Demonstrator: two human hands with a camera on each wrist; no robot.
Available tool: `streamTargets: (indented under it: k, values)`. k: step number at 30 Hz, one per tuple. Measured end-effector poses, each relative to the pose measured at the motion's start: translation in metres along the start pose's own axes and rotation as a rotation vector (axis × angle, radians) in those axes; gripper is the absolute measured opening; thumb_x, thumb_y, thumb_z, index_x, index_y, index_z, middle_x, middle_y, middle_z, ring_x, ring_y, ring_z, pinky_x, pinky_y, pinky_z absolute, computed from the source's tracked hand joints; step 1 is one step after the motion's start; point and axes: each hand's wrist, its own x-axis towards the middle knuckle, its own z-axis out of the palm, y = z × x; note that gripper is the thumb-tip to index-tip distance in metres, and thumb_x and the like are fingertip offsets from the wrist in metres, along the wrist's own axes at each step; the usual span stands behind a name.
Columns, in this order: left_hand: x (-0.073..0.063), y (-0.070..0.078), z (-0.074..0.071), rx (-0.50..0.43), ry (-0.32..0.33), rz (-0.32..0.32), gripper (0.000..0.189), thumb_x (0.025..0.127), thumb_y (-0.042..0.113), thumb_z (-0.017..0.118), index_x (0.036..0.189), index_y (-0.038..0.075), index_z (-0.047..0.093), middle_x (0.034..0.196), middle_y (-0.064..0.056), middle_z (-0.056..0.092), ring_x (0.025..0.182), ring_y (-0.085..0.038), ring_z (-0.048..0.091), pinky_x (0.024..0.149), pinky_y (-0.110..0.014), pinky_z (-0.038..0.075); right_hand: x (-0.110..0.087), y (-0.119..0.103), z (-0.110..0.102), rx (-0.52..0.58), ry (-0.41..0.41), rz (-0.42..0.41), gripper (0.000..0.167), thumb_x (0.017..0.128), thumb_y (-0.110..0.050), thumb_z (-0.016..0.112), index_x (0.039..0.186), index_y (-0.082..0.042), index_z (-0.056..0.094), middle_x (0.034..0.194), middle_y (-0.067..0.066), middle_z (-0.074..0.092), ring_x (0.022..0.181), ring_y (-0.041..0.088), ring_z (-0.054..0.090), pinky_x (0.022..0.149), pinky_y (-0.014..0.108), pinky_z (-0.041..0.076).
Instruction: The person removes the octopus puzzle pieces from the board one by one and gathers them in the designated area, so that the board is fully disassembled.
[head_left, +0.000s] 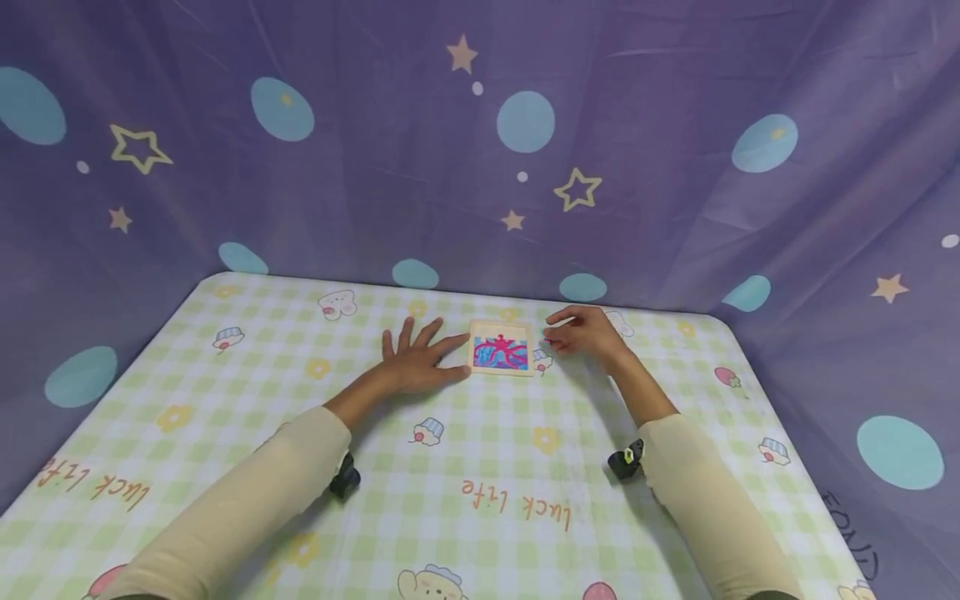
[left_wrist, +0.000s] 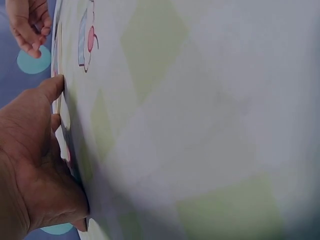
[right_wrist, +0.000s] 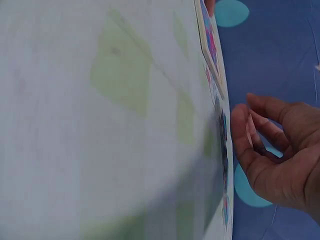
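A small square board with a pale frame (head_left: 502,373) lies flat on the table, a pink octopus picture (head_left: 501,352) inside it. The strip along its far side is bare and pale. My left hand (head_left: 420,365) is spread on the cloth, thumb and index fingertip right at the board's left edge. Over the board's right side hovers my right hand (head_left: 588,333), fingers loosely bent, nothing visible between them in the right wrist view (right_wrist: 280,145). Small colourful bits (right_wrist: 224,165) lie on the table below that hand, mostly hidden by it in the head view.
A green-and-white checked tablecloth (head_left: 487,450) with printed cakes, flowers and lettering covers the table. Behind it and at both sides hangs a purple curtain (head_left: 360,183) with stars and blue dots. Dark wrist cameras (head_left: 625,460) sit at both cuffs.
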Motion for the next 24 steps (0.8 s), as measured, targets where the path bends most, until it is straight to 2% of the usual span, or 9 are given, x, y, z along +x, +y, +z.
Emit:
streamTargets:
  k: [5, 13, 20, 24]
  values:
    - [0.001, -0.001, 0.000, -0.003, -0.005, -0.004, 0.081, 0.106, 0.080, 0.051, 0.178, 0.051, 0.028, 0.194, 0.000, -0.005, 0.173, -0.047, -0.029, 0.131, -0.079, -0.022, 0.003, -0.005, 0.013, 0.015, -0.072, -0.010, 0.040, 0.106, -0.008, 0.077, 0.140, 0.011, 0.069, 0.104, 0.012, 0.083, 0.087, 0.015, 0.078, 0.087, 0.033, 0.070]
    - [0.005, -0.003, -0.001, 0.005, -0.008, -0.020, 0.083, 0.103, 0.084, 0.052, 0.177, 0.053, 0.030, 0.194, 0.000, -0.004, 0.174, -0.046, -0.028, 0.131, -0.081, -0.019, 0.009, -0.013, 0.032, 0.032, -0.114, -0.034, 0.038, 0.102, -0.006, 0.080, 0.136, 0.010, 0.071, 0.105, 0.017, 0.083, 0.082, 0.016, 0.079, 0.081, 0.033, 0.070]
    - [0.005, -0.001, -0.001, 0.011, -0.015, -0.027, 0.083, 0.104, 0.083, 0.052, 0.177, 0.051, 0.030, 0.194, -0.001, -0.004, 0.173, -0.048, -0.029, 0.130, -0.082, -0.019, 0.016, -0.014, 0.044, -0.006, -0.181, -0.055, 0.042, 0.097, 0.001, 0.080, 0.138, 0.006, 0.073, 0.102, 0.009, 0.080, 0.078, 0.014, 0.077, 0.077, 0.029, 0.068]
    - [0.006, 0.000, -0.001, 0.010, -0.015, -0.026, 0.082, 0.104, 0.083, 0.052, 0.177, 0.052, 0.030, 0.194, -0.002, -0.003, 0.173, -0.048, -0.029, 0.130, -0.082, -0.020, 0.019, -0.015, 0.048, -0.039, -0.228, -0.069, 0.043, 0.097, -0.002, 0.083, 0.139, 0.003, 0.074, 0.103, 0.008, 0.079, 0.081, 0.014, 0.076, 0.079, 0.028, 0.067]
